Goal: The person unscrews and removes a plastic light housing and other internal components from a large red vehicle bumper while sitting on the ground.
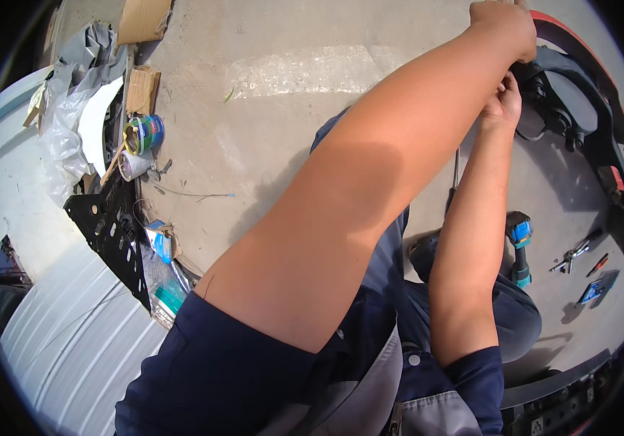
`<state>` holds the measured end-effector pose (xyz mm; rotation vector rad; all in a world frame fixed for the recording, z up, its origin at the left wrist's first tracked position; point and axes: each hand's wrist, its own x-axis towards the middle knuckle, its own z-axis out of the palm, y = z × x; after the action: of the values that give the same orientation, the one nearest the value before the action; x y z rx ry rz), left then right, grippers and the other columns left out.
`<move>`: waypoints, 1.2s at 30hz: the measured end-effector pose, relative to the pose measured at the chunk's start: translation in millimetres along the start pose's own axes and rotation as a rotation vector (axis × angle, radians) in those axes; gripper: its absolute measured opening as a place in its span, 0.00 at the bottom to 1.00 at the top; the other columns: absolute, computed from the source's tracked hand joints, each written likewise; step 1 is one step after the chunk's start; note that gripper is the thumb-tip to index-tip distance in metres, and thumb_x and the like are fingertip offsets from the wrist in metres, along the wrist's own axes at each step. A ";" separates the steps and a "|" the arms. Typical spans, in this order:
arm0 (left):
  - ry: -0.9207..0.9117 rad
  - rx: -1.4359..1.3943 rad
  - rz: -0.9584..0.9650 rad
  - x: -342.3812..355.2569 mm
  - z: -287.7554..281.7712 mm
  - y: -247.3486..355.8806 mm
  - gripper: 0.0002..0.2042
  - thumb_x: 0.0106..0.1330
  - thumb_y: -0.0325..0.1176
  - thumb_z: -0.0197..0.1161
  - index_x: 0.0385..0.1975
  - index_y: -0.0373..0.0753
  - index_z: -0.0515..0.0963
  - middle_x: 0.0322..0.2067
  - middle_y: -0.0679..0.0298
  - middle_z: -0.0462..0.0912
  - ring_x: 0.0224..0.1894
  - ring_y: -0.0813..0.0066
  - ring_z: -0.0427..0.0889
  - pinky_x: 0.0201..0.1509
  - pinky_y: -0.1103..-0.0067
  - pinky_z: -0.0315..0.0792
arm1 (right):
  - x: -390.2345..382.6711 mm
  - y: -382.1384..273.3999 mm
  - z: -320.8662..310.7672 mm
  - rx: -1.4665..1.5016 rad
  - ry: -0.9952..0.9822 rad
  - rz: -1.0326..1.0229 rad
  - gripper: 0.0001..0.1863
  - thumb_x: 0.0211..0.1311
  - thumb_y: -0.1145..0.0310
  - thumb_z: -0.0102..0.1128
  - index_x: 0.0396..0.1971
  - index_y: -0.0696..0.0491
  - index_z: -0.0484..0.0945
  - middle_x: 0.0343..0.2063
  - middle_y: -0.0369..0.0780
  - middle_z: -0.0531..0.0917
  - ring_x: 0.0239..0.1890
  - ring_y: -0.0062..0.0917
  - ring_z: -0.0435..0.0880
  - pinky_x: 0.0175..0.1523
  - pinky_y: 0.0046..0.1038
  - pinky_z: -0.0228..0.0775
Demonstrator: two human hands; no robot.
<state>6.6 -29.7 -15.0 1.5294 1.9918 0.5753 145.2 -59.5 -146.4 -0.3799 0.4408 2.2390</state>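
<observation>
Head view: a pale ribbed panel [72,327] occupies the lower left of the frame, with clear plastic sheeting [65,138] above it. A black perforated bracket [112,232] lies along the panel's right edge. Just above and to its right, an opened can [151,132] rests on its side beside a brown cardboard piece [143,91]. Concrete floor [268,152] fills the centre.

At upper right, the left hand [504,29] is partly closed, fingers curled; its grip cannot be determined. Below it, the right hand [502,105] has bent fingers, partly hidden by the left wrist; whether it holds anything cannot be determined.

A red-and-black curved part [598,83] lies immediately right of both hands, its upper end meeting the left hand in the frame; actual contact is unconfirmed. Beneath, from left to right, are a teal-and-black power tool [520,251], silver hand tools [575,254] and a blue packet [592,291].
</observation>
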 end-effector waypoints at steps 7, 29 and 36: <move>-0.070 0.313 -0.299 10.0 7.6 34.4 0.38 0.51 0.30 0.76 0.64 0.33 0.68 0.63 0.47 0.74 0.62 0.56 0.80 0.61 0.67 0.77 | 8.4 -3.7 2.5 -0.235 0.348 -0.258 0.11 0.74 0.70 0.42 0.36 0.55 0.76 0.29 0.33 0.81 0.23 0.15 0.74 0.20 0.14 0.62; 0.086 -0.027 0.074 -10.0 -6.1 0.1 0.30 0.55 0.35 0.75 0.60 0.34 0.76 0.57 0.50 0.82 0.61 0.61 0.82 0.61 0.70 0.78 | -54.4 -2.6 57.1 -1.451 0.346 -0.978 0.11 0.75 0.70 0.56 0.47 0.62 0.81 0.33 0.44 0.88 0.26 0.19 0.82 0.30 0.19 0.73; 0.081 -0.050 0.097 -16.9 -8.0 3.1 0.25 0.59 0.34 0.71 0.57 0.34 0.75 0.54 0.50 0.82 0.55 0.60 0.82 0.56 0.69 0.77 | -12.2 -87.1 132.2 -3.074 -0.262 -0.695 0.30 0.64 0.65 0.68 0.66 0.48 0.73 0.63 0.43 0.78 0.65 0.36 0.76 0.69 0.35 0.65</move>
<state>6.9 -45.2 -4.2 1.6021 1.9557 0.7322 202.9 42.8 -39.6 -1.0735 -2.8156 0.2549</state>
